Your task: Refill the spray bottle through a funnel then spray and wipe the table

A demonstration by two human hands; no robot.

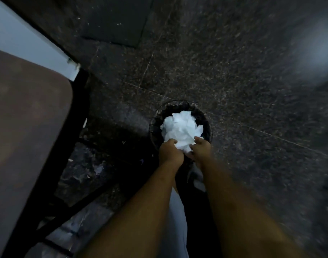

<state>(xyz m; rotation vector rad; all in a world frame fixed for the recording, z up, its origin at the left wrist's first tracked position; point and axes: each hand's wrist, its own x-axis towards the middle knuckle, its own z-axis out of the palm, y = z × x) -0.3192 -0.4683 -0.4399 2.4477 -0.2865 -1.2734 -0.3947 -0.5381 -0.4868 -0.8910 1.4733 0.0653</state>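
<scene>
A crumpled wad of white paper [181, 129] sits in the mouth of a black wire-mesh waste bin [155, 127] on the dark floor. My left hand [170, 151] grips the near left edge of the paper. My right hand [201, 148] grips its near right edge. Both arms reach straight down from the bottom of the view. The brown table [25, 127] fills the left side. The spray bottle and funnel are out of view.
The table's black metal legs [53, 175] run diagonally beside the bin. A pale wall strip [29, 45] lies beyond the table at upper left. Dark speckled floor tiles [233, 71] spread to the right and beyond the bin.
</scene>
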